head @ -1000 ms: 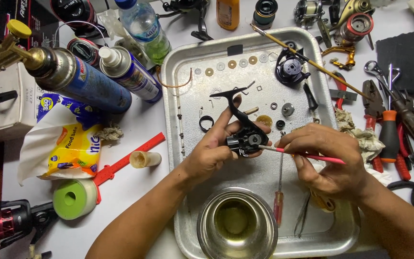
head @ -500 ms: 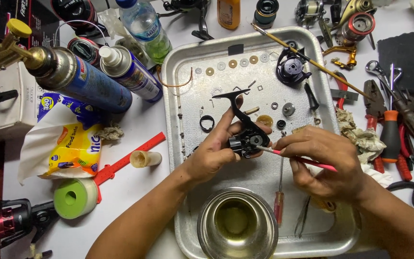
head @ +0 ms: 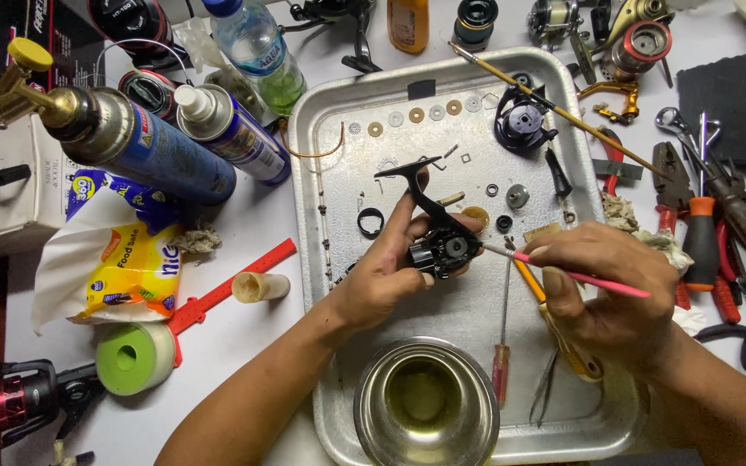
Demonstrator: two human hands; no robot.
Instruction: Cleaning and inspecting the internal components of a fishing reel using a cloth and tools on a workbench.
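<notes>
While the left hand (head: 382,280) is gripping the black metal fishing-reel body (head: 439,244) above the dented aluminium tray (head: 477,311), the right hand (head: 602,289) is pinching a thin pink brush (head: 576,276), apparently brushing its gears; steady tip control matters next.

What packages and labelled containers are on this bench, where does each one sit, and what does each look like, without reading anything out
Spray can: left of the tray, lying tilted, blue label, brass nozzle.
Smaller spray can: beside it, white cap, blue label.
Water bottle: top, clear, blue label.
Tissue pack: left, soft plastic, yellow, white and blue.
White box: far left edge.
Orange bottle: top centre.
No screens or signs.
</notes>
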